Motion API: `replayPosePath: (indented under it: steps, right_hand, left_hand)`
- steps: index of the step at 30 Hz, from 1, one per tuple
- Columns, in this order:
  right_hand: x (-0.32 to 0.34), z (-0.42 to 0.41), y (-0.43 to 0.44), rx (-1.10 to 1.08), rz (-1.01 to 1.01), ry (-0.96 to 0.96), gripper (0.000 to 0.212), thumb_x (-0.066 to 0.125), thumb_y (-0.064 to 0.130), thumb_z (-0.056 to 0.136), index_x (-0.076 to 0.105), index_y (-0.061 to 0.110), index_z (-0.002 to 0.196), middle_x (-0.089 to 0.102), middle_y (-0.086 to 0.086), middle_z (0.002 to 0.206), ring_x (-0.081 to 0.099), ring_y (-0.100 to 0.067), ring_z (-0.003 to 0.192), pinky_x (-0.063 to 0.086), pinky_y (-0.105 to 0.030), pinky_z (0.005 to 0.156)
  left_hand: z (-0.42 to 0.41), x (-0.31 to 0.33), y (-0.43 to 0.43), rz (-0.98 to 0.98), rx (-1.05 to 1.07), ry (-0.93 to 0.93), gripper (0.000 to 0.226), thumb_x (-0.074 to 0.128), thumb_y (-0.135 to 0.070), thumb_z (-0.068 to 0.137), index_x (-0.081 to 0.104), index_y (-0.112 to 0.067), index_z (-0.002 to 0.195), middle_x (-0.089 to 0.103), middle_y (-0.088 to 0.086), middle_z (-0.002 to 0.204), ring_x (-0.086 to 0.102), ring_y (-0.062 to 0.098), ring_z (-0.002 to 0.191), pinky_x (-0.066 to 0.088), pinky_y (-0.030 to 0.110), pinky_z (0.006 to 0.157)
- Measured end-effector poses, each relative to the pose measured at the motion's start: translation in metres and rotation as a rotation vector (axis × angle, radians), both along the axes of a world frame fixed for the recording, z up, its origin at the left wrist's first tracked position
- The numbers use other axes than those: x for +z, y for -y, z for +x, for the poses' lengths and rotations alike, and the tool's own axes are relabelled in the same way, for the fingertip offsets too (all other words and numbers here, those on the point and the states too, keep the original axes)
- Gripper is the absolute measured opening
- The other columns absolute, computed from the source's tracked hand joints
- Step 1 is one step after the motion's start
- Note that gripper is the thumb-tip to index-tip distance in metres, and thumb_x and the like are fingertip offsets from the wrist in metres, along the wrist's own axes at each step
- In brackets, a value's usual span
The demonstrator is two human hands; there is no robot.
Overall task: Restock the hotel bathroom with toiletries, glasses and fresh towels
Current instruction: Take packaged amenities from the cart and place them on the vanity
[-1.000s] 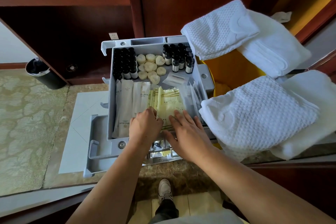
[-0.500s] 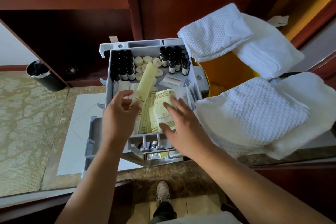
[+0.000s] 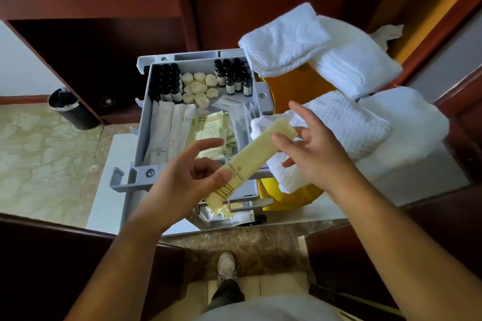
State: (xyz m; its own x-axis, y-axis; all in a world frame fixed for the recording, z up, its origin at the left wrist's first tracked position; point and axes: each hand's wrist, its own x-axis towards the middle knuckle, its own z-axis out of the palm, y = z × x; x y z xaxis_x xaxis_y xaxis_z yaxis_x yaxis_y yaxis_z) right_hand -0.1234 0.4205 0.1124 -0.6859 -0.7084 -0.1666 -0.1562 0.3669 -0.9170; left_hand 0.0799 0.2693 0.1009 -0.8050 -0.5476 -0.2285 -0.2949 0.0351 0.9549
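Observation:
A long pale-yellow sachet (image 3: 254, 157) is held slanted above the near edge of the grey cart tray (image 3: 144, 122). My left hand (image 3: 187, 182) pinches its lower end between thumb and fingers. My right hand (image 3: 310, 148) touches its upper end with the fingertips, the other fingers spread. The tray holds dark small bottles (image 3: 167, 81), round white soaps (image 3: 199, 87), long white sachets (image 3: 167, 133) and more yellow sachets (image 3: 214, 133). Folded white towels (image 3: 344, 122) lie on the cart to the right, with another stack (image 3: 284, 39) behind.
A yellow bag (image 3: 294, 88) hangs open under the towels. A black waste bin (image 3: 69, 108) stands on the floor at left. Dark wooden panelling and a door frame (image 3: 443, 41) surround the cart. My shoe (image 3: 227, 267) shows below on the tiled floor.
My left hand lifted one long yellow sachet out of the tray and brought it toward me and to the right. My right hand left the tray and met its upper end.

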Motion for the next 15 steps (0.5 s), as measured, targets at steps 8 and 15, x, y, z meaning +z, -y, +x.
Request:
replayPosePath:
  steps: [8, 15]
  right_hand:
    - [-0.017, 0.024, -0.115, -0.065, -0.158, 0.219, 0.047, 0.073, 0.016, 0.096, 0.064, 0.047, 0.129, 0.068, -0.009, 0.11, 0.068, -0.023, 0.068, 0.061, -0.043, 0.075]
    - [-0.048, 0.052, -0.208, -0.182, -0.213, 0.368, 0.054, 0.072, 0.006, 0.095, 0.061, 0.037, 0.138, 0.065, -0.011, 0.125, 0.075, -0.026, 0.102, 0.06, -0.036, 0.073]
  left_hand:
    - [0.019, -0.008, -0.101, 0.061, -0.046, 0.024, 0.054, 0.077, -0.029, 0.085, 0.059, -0.037, 0.135, 0.079, 0.002, 0.104, 0.076, 0.02, 0.098, 0.063, 0.036, 0.087]
    - [0.046, -0.028, -0.188, 0.133, 0.001, 0.033, 0.047, 0.077, -0.016, 0.091, 0.062, -0.034, 0.133, 0.077, -0.005, 0.115, 0.074, 0.015, 0.11, 0.061, 0.026, 0.086]
